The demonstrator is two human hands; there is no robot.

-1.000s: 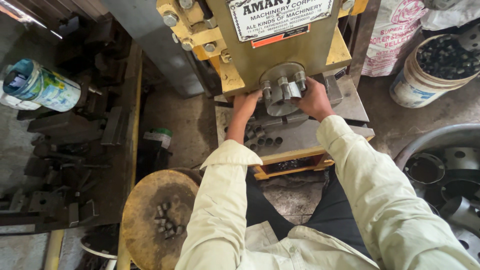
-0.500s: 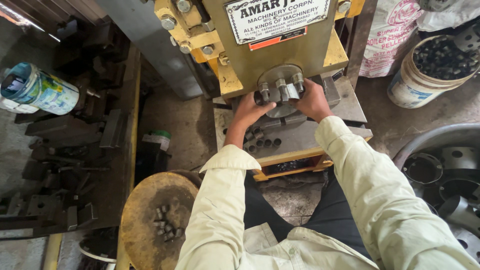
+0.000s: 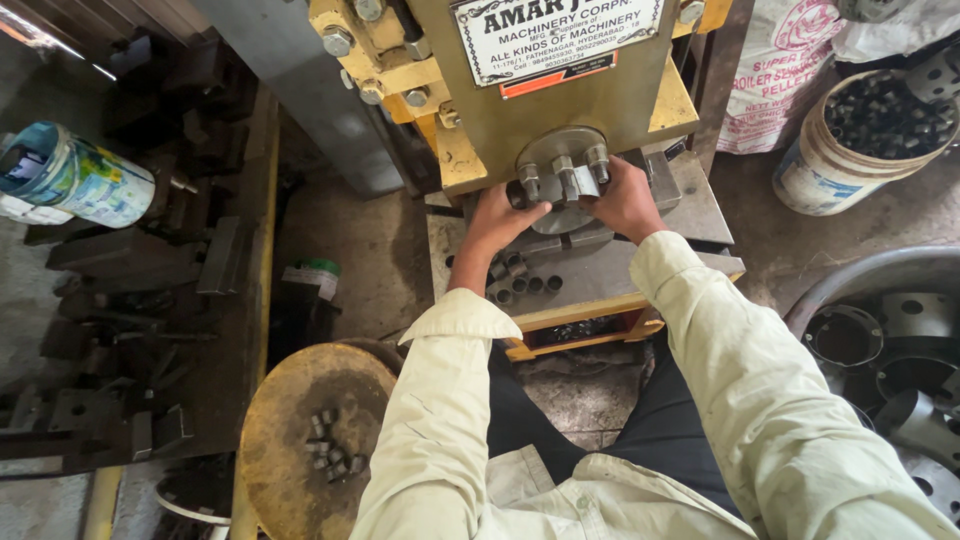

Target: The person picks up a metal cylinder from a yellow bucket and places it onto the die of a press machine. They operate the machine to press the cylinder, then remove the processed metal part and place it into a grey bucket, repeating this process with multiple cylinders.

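My left hand point(image 3: 503, 216) and my right hand point(image 3: 626, 198) reach forward on either side of the round grey ram head point(image 3: 563, 172) of a yellow press machine point(image 3: 560, 95). Both sets of fingertips are tucked under the ram head at the die, so what they hold is hidden. Small dark metal cylinders point(image 3: 518, 280) lie on the steel press bed point(image 3: 600, 275) just below my left wrist. My cream sleeves cover both forearms.
A rusty round dish point(image 3: 290, 420) with several small metal pieces point(image 3: 330, 455) sits at lower left. Dark steel blocks point(image 3: 130, 300) fill the left floor. A bucket of dark pellets point(image 3: 860, 140) stands at upper right. A large tub of metal rings point(image 3: 890, 340) sits at right.
Both hands stay at the die under the ram head. My left hand has shifted slightly closer to the ram.
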